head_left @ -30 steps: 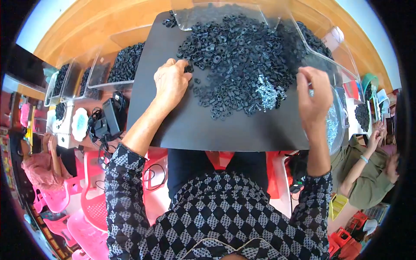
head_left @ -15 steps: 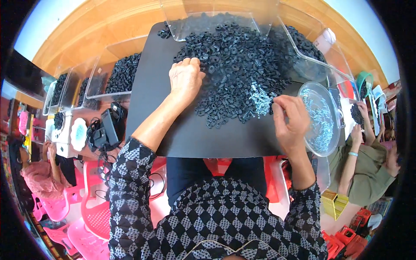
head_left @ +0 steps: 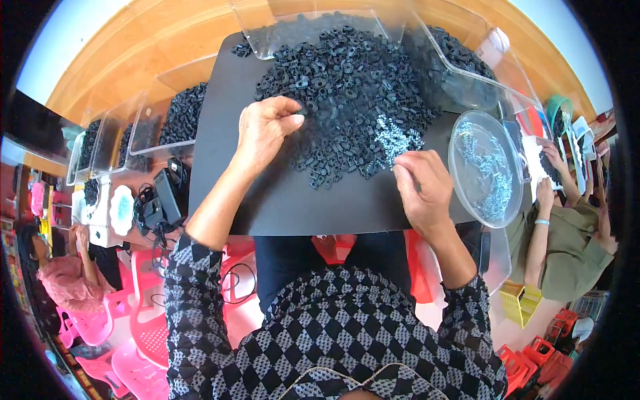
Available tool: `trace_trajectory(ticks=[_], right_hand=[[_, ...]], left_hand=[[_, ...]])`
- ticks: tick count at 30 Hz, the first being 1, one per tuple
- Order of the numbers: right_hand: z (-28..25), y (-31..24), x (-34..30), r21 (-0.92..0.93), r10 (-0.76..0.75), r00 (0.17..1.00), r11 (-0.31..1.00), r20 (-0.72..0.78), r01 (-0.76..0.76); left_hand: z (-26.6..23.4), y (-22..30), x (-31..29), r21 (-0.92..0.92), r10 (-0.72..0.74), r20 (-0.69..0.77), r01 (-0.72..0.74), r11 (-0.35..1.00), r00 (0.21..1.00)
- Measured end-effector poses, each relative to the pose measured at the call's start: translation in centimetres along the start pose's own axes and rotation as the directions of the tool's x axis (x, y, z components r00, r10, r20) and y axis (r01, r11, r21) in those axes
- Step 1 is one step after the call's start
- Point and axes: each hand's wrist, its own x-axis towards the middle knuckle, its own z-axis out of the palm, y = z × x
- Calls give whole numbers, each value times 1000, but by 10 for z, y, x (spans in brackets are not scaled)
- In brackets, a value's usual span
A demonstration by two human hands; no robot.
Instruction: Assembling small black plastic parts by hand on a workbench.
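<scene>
A large heap of small black plastic parts [head_left: 340, 73] covers much of the dark tabletop. At its left edge is my left hand [head_left: 263, 130], thumb and forefinger drawn together; whatever lies between the tips is too small to make out. A patch of small silvery springs [head_left: 393, 137] rests on the heap's near right side. Right beside those springs, my right hand [head_left: 427, 190] is closed, thumb and forefinger pinched, and its fingertips hide anything held. A round clear dish [head_left: 460, 190] with more springs stands just right of this hand.
Clear bins stand around the heap: a tilted one [head_left: 257, 47] behind, another [head_left: 460, 67] at the back right. Bins of black parts [head_left: 180, 117] and a black power adapter [head_left: 170, 193] lie left. One person sits at far right [head_left: 567, 247], another at far left [head_left: 73, 273].
My left hand has backed off the heap a little, and its thumb now shows below the forefinger. My right hand has shifted left, closer to the loose springs. The whole view has tilted slightly.
</scene>
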Motion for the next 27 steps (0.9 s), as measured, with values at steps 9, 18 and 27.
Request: trace_trajectory(ticks=[9, 18, 27], right_hand=[[41, -29, 6, 303, 108, 994, 946, 35, -114], [46, -47, -18, 201, -71, 997, 978, 34, 62], [27, -27, -33, 51, -21, 999, 999, 39, 19]], left_hand=[[24, 27, -71, -605, -202, 176, 268, 750, 963], [47, 43, -117, -548, -182, 108, 212, 809, 977], [37, 40, -124, -141, 73, -147, -94, 986, 986]])
